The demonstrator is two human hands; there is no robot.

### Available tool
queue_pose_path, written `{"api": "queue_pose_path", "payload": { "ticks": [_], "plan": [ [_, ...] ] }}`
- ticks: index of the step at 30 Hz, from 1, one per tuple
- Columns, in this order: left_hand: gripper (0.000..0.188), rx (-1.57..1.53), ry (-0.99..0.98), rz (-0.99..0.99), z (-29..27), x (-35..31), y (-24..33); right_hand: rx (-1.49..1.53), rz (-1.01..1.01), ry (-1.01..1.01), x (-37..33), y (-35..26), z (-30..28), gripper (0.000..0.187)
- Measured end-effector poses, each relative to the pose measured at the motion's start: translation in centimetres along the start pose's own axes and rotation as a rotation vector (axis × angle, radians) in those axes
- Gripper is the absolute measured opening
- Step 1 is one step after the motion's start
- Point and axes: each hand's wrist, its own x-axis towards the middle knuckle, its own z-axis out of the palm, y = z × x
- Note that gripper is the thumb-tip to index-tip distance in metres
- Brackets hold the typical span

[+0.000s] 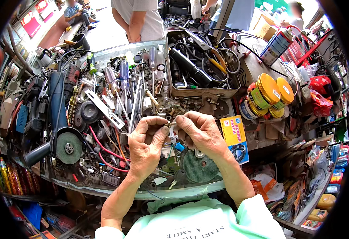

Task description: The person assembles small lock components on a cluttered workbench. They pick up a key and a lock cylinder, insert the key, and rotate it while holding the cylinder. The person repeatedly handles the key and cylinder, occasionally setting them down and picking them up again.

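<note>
Both hands pinch one small metal part above the cluttered workbench point(102, 187).
Left hand point(145, 146) and right hand point(201, 133) grip the small metal part point(169, 124) between thumb and fingertips, near an angle grinder point(58, 131).

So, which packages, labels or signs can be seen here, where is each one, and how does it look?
Flat card package: on the counter just right of the right hand; yellow and blue, black ring pictured.
Round tins: stacked right of the metal tray; yellow lids, green and white labels.
Spray can: upper right, tilted; blue, white and red label.
Wall signs: upper left; red rectangles.
</note>
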Motion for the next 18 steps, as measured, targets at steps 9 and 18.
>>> {"api": "queue_pose_path", "payload": {
  "ticks": [9, 18],
  "plan": [
    [0.012, 0.047, -0.039, 0.022, -0.3, 0.0, 0.3, -0.027, -0.069, 0.047, 0.1, 0.3, 0.4, 0.024],
    [0.012, -0.027, -0.051, 0.022, -0.3, -0.1, 0.3, -0.091, -0.066, 0.046, -0.3, -1.0, 0.6, 0.031]
  ]
}}
